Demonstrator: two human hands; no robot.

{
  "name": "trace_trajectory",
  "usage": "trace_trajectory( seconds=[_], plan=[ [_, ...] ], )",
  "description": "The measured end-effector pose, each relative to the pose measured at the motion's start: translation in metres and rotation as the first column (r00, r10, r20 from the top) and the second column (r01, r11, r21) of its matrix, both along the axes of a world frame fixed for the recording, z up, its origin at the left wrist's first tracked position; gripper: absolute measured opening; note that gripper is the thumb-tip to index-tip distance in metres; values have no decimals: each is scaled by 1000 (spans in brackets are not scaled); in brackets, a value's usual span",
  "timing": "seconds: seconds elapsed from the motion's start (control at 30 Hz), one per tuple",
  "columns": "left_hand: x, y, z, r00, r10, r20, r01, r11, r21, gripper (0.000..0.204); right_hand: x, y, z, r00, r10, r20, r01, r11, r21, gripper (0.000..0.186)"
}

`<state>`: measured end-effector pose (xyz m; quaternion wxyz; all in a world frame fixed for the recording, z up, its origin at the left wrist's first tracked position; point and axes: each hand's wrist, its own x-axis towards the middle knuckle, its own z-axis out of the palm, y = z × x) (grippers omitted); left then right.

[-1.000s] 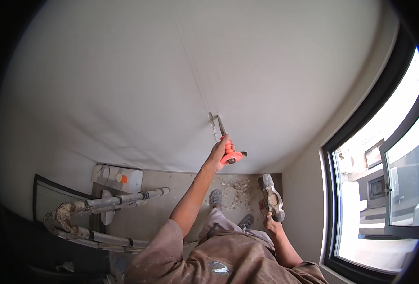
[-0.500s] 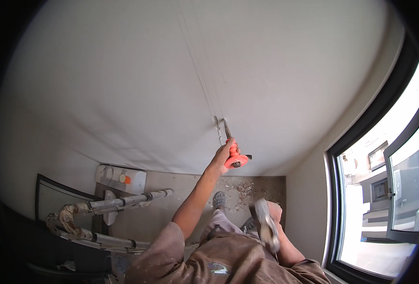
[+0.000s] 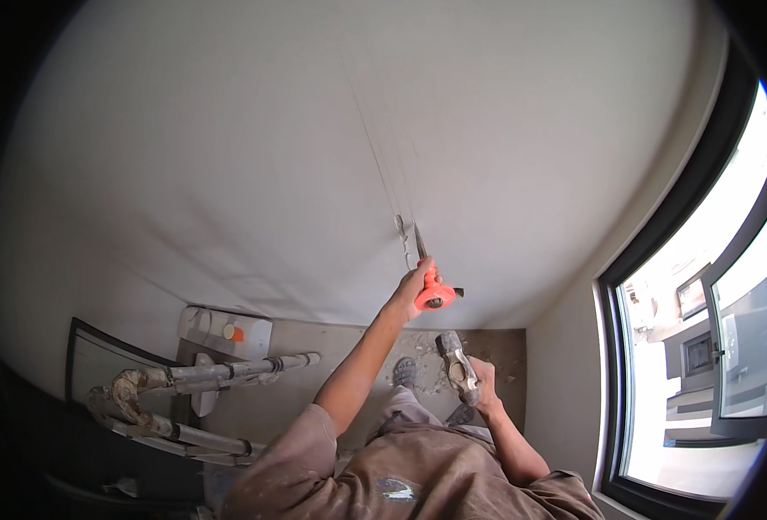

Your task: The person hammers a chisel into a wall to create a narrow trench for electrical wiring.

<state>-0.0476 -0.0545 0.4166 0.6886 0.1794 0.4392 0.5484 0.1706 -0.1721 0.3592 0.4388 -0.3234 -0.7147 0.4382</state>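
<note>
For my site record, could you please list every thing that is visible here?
smooth flat wall: one, white, ahead
thin straight lines: several, dark, on the wall
chipped groove: one, grey-white, left of chisel
steel chisel with plastic guarded grip: one, grey and orange-red, centre
double-ended steel hammer: one, grey, lower centre-right
dark-framed glass window: one, black, right
bent metal-tube frame: one, grey, lower left
box-like object: one, white, left
broken rubble: many pieces, pale, floor
shoes: two, grey, floor
stained cloth shirt: one, brown, bottom
left hand: one, bare, gripping chisel
right hand: one, bare, holding hammer
</note>
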Motion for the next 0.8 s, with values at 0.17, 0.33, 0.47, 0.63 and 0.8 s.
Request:
trace_trajectory(
  seconds=[0.17,0.33,0.47,0.63,0.8],
  plan=[
    [3,-8,8,996,-14,-83,13,1000,-11,27,11,-19,3,997,-76,8,76,993,-88,37],
    [1,2,13,1000,14,-22,-13,999,37,26,14,-29,25,992,-129,-12,127,985,-119,24],
    [-3,1,9,1000,10,28,-11,999,50,25,21,-30,27,988,-155,3,155,985,-70,17],
    [-3,3,8,997,-8,76,4,998,60,24,24,-17,25,971,1,-237,59,968,243,38],
    [-2,-1,22,997,-60,53,62,998,-27,25,-11,51,-27,987,-105,123,102,994,30,28]
  ],
)
